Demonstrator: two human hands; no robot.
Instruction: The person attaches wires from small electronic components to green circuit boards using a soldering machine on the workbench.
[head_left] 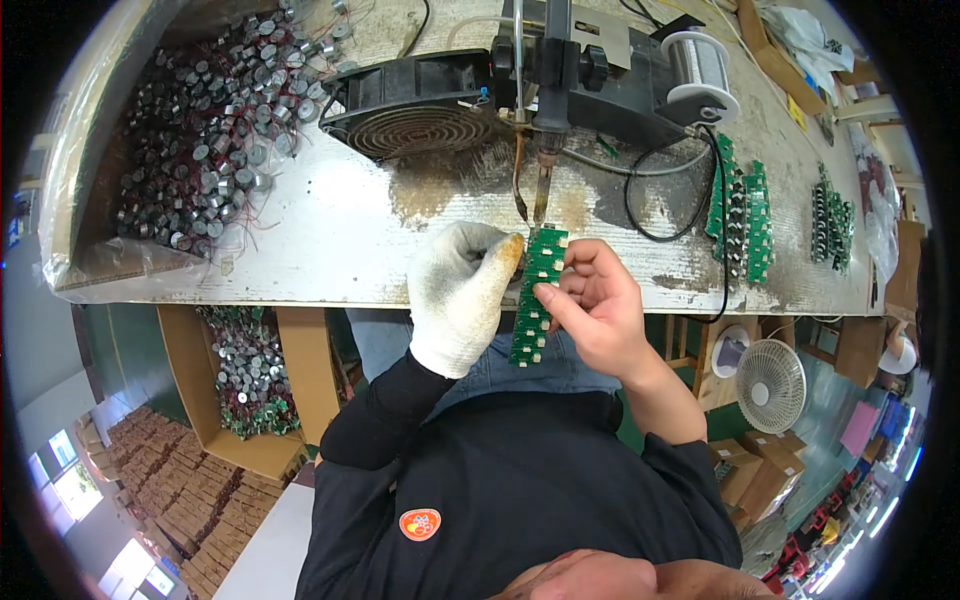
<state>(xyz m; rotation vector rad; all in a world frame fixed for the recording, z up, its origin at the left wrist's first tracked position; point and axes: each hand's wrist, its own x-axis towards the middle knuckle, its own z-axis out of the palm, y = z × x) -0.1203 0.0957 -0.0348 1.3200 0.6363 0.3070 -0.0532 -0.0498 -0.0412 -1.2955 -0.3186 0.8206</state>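
A long strip of green circuit boards point(531, 315) with small white connectors stands slanted in front of me at the table's front edge. My bare right hand point(608, 318) grips its right side, with the thumb lying across the face. On the other side my left hand point(452, 295), in a white glove with a stained thumb tip, is closed beside the strip's upper end. Its fingertips are hidden, so whatever it pinches does not show. Just above that end, the soldering iron point(543, 190) points down next to a thin solder feed tube point(519, 180).
A black fan point(415, 115) and a solder wire spool point(697, 68) flank the iron's stand. At left, an open box point(165, 265) holds many round metal parts with red wires point(215, 140). More board strips point(758, 225) lie at right, beyond a black cable point(668, 238). Below the table edge stands a cardboard box point(308, 365).
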